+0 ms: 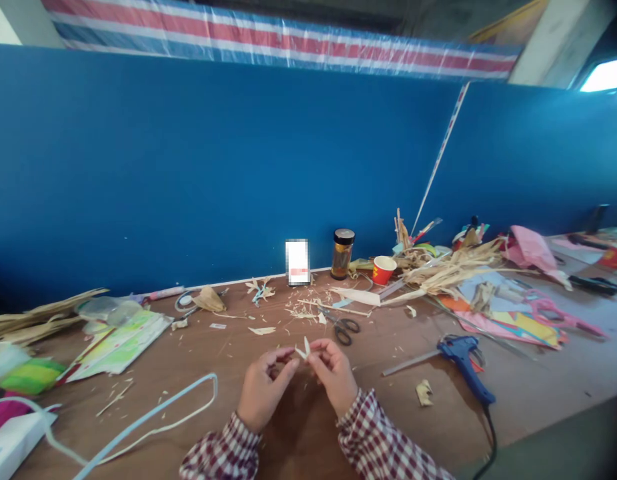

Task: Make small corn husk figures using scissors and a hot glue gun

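My left hand (pixel 265 387) and my right hand (pixel 333 373) meet above the brown table (pixel 198 360), both in checked sleeves. Between their fingertips they pinch a small pale piece of dried husk (pixel 304 349), folded to a point. Both hands have their fingers closed around it. Black-handled scissors (pixel 344 327) lie just beyond my right hand, among husk scraps and shavings. A blue glue gun (pixel 463 363) rests to the right, its cord running off the table's front edge.
A light blue bent strip (pixel 153 417) lies at front left. Papers and coloured material (pixel 113 343) sit at left. A dark jar (pixel 342 253), a red cup (pixel 383 270), a heap of dried husks (pixel 453 270) and pink scissors (pixel 563 317) stand along the blue wall.
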Motion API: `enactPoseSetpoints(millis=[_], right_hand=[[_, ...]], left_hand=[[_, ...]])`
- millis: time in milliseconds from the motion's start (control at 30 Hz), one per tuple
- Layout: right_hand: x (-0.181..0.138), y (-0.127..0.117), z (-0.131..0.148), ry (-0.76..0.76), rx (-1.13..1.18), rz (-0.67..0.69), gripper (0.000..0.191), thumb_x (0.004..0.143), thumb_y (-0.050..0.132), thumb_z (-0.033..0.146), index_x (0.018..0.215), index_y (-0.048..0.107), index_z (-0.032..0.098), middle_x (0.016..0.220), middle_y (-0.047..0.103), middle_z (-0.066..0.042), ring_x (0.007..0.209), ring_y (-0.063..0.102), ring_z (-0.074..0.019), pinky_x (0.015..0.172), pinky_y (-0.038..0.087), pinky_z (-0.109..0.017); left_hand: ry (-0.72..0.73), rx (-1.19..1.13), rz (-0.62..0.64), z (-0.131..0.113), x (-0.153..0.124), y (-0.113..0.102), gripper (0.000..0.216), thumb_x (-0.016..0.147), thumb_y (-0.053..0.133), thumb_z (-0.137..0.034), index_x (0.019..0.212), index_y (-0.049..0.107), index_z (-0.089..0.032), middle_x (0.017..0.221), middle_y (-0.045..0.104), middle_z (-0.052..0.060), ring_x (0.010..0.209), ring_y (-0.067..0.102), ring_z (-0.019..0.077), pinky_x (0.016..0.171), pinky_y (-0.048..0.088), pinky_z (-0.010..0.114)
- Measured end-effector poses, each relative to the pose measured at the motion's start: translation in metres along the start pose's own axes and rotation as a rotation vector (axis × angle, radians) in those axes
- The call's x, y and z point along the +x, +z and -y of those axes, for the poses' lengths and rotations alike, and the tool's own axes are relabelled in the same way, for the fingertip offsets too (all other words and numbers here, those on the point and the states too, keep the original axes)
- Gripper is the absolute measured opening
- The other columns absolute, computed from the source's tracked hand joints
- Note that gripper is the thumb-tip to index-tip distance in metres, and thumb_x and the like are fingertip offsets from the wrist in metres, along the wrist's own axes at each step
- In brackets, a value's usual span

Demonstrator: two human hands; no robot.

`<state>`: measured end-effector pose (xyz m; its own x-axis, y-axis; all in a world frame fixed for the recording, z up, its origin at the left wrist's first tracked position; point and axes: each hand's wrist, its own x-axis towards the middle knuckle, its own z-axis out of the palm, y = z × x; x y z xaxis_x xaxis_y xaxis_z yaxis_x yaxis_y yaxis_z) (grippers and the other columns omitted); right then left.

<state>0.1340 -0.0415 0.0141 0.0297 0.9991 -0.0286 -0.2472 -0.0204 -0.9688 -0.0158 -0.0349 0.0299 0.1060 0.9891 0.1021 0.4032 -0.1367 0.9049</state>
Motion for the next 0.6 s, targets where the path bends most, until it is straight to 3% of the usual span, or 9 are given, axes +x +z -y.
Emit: enactPoseSetpoints(millis=[67, 133, 267, 367, 600], right_hand=[[-0.007, 0.005, 0.003, -0.03, -0.022, -0.006, 0.02, 0.072, 0.059, 0.033, 0.083, 0.05, 0.019, 0.064, 0.058, 0.002, 0.049, 0.047, -0.0079, 0.043, 0.035, -0.018], [-0.01, 0.006, 0.004, -0.047, -0.035, -0.041, 0.02, 0.072, 0.059, 0.034, 0.081, 0.049, 0.019, 0.064, 0.058, 0.002, 0.05, 0.048, -0.0089, 0.046, 0.037, -0.02], [-0.011, -0.002, 0.004, -0.027, -0.077, -0.1, 0.022, 0.071, 0.06, 0.035, 0.079, 0.048, 0.019, 0.062, 0.057, 0.001, 0.051, 0.05, -0.0109, 0.047, 0.038, -0.021], [-0.01, -0.007, 0.002, -0.013, -0.113, -0.108, 0.019, 0.07, 0.059, 0.032, 0.079, 0.048, 0.019, 0.06, 0.057, 0.002, 0.051, 0.05, -0.0114, 0.047, 0.038, -0.022], [-0.009, -0.001, -0.001, -0.099, -0.212, -0.128, 0.016, 0.071, 0.059, 0.029, 0.078, 0.049, 0.019, 0.06, 0.058, 0.001, 0.055, 0.053, -0.0131, 0.052, 0.04, -0.023]], left_hand=[[-0.09, -0.254, 0.072, -0.003, 0.001, 0.009, 0.033, 0.071, 0.054, -0.044, 0.084, 0.066, -0.015, 0.083, 0.066, 0.008, 0.055, 0.054, 0.0131, 0.049, 0.044, 0.024], [-0.164, -0.426, 0.066, -0.004, 0.002, 0.019, 0.033, 0.069, 0.058, -0.043, 0.078, 0.066, -0.013, 0.075, 0.066, 0.006, 0.044, 0.046, 0.0085, 0.042, 0.038, 0.021], [-0.325, -0.651, 0.009, 0.001, 0.004, 0.033, 0.033, 0.062, 0.065, -0.039, 0.083, 0.067, -0.013, 0.064, 0.063, 0.003, 0.044, 0.043, 0.0062, 0.039, 0.035, 0.017], [-0.347, -0.647, 0.003, 0.005, 0.005, 0.037, 0.034, 0.062, 0.065, -0.039, 0.082, 0.066, -0.013, 0.056, 0.058, 0.0, 0.042, 0.042, 0.006, 0.038, 0.034, 0.017], [-0.2, -0.526, 0.083, 0.014, 0.004, 0.04, 0.027, 0.066, 0.062, -0.041, 0.065, 0.064, -0.013, 0.046, 0.049, -0.004, 0.041, 0.039, 0.0062, 0.039, 0.033, 0.017]])
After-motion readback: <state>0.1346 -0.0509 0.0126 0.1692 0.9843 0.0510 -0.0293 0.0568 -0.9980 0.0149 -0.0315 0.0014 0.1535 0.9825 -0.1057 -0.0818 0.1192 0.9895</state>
